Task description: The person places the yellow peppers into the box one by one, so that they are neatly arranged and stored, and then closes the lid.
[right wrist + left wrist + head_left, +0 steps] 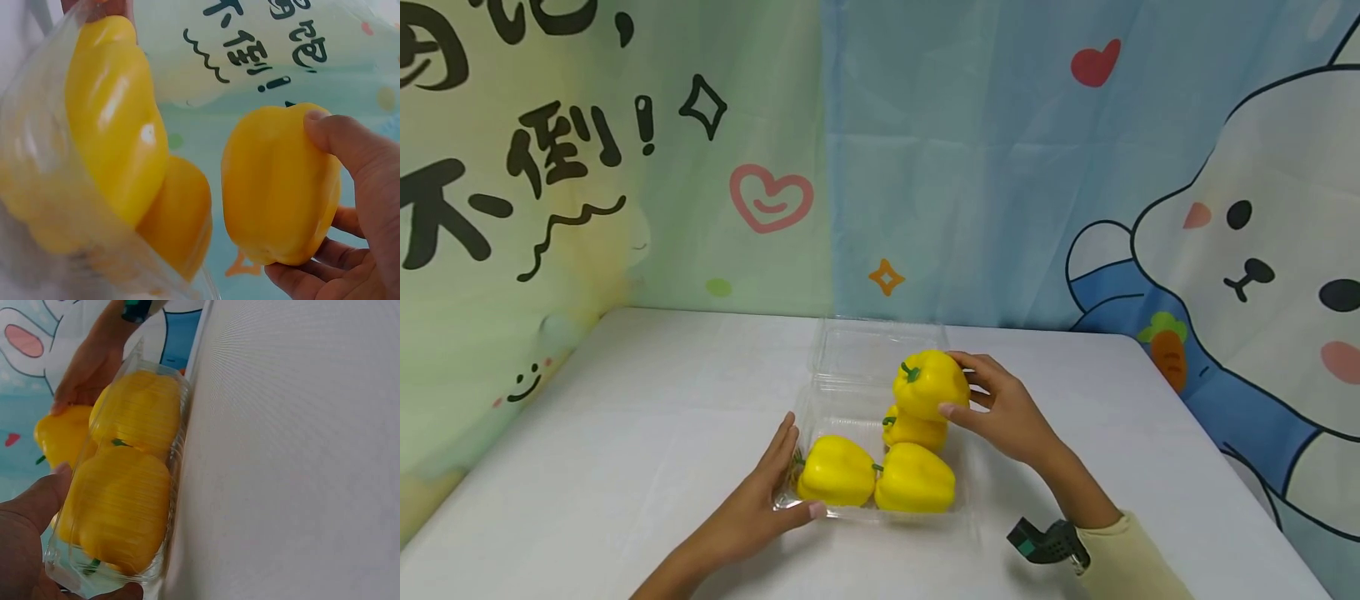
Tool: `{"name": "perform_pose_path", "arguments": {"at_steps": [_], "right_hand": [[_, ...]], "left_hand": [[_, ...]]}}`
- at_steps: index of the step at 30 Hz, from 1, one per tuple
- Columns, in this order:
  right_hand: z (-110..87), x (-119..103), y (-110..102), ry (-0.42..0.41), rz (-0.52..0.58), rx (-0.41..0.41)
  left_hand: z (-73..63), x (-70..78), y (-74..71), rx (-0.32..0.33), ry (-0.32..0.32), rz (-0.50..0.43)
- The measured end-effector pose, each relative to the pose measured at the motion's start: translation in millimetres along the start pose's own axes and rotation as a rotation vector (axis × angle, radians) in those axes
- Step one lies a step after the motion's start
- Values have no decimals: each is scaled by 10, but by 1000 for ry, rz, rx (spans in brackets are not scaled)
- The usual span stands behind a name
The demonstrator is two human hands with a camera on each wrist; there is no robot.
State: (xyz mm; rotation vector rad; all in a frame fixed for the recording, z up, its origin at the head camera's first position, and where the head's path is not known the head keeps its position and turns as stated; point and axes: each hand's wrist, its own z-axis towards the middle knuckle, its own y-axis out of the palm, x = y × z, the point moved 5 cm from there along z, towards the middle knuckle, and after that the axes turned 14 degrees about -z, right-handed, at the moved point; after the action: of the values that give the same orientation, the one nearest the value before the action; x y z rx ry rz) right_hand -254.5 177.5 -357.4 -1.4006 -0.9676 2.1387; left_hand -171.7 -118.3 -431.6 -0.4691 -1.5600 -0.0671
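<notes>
A clear plastic container (842, 407) stands on the table, its lid (872, 346) folded back behind it. Two yellow bell peppers (835, 471) lie side by side at its front, and another bell pepper (916, 431) sits behind the right one, partly hidden. With thumb and fingertips, my right hand (1011, 412) grips one more yellow bell pepper (278, 184) above that rear one. My left hand (767, 492) rests against the container's front left corner, fairly straight fingers along the left side and thumb at the front edge.
The white table (647, 400) runs back to a printed cloth backdrop (940, 167). A dark strap with a small device (1048, 542) sits on the right wrist, beside a light sleeve (1127, 562).
</notes>
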Motion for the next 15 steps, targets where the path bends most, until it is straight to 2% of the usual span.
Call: {"name": "perform_pose_path", "arguments": {"at_steps": [10, 15], "right_hand": [[65, -209, 119, -14, -25, -36], [97, -321, 176, -31, -4, -52]], "left_hand": [[2, -11, -3, 1, -2, -18], [2, -9, -2, -2, 2, -16]]}}
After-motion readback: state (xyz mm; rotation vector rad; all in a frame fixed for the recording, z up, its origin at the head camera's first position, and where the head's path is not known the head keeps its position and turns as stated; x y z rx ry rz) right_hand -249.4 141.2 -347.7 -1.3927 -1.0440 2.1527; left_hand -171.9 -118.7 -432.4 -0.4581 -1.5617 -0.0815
